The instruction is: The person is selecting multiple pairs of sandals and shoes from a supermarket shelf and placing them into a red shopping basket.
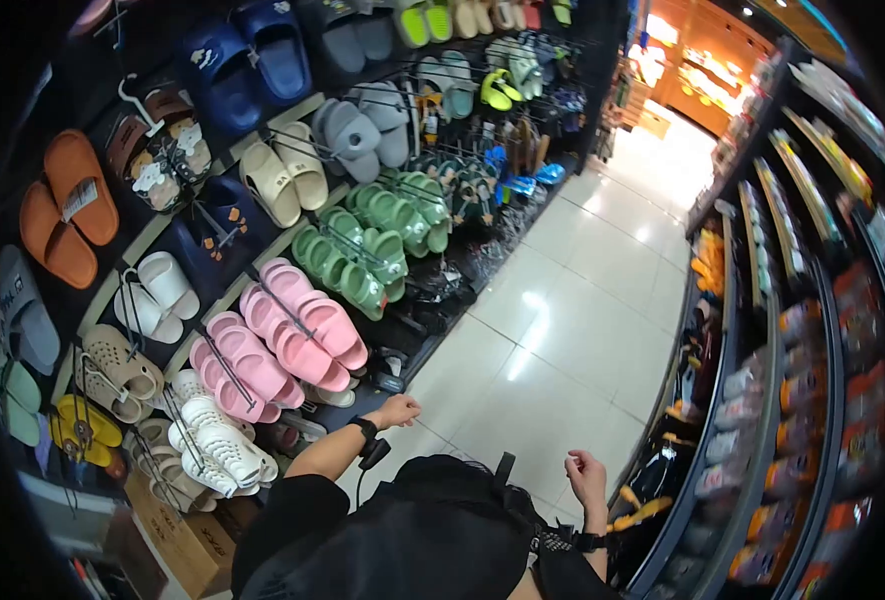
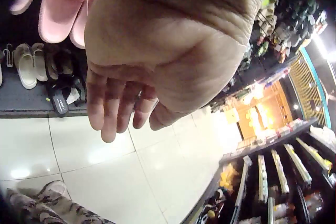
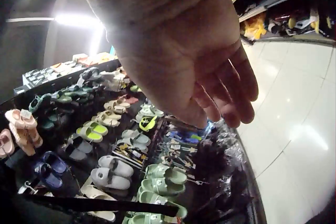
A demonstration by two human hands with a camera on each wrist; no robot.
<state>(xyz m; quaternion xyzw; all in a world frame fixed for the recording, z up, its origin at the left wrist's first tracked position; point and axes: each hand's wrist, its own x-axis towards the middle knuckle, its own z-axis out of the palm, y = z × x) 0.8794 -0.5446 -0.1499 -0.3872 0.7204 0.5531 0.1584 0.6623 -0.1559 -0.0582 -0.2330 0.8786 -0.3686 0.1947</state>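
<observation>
My left hand [image 1: 398, 411] hangs over the aisle floor in the head view, just right of the pink slippers [image 1: 307, 325] on the rack. In the left wrist view its palm faces the camera, fingers loosely bent with nothing in them. My right hand [image 1: 586, 474] hangs near the right-hand shelves, also holding nothing; its fingers droop in a relaxed curl in the right wrist view. Green slippers [image 1: 347, 255] hang behind the pink ones, and white clogs [image 1: 220, 445] hang below them. A wrist strap with a small device [image 1: 370, 452] sits on the left wrist.
The slipper rack [image 1: 402, 375] lines the left side, carrying orange slippers [image 1: 70, 207] and navy ones. Shelves of packaged goods [image 1: 802, 340] line the right. A tiled floor [image 1: 532, 350] runs between them towards a bright area. A cardboard box [image 1: 177, 540] stands at the lower left.
</observation>
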